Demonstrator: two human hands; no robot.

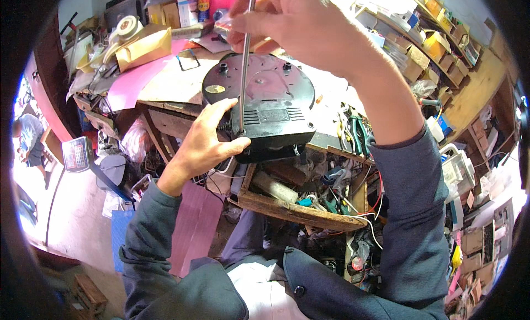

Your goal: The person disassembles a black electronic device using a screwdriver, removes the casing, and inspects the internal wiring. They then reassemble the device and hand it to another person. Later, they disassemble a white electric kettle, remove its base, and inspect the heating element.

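A round black appliance (267, 106) lies with its vents and feet facing up on the table (160, 90), at the upper centre of the frame. The right hand (295, 27), at the top, curls its fingers about a long metal shaft (244, 72) whose tip meets the casing's near left corner. There the left hand (203, 143) spreads thumb and forefinger against the casing; whether it grips cannot be told. Below, an open wooden drawer (298, 214) holds tools.
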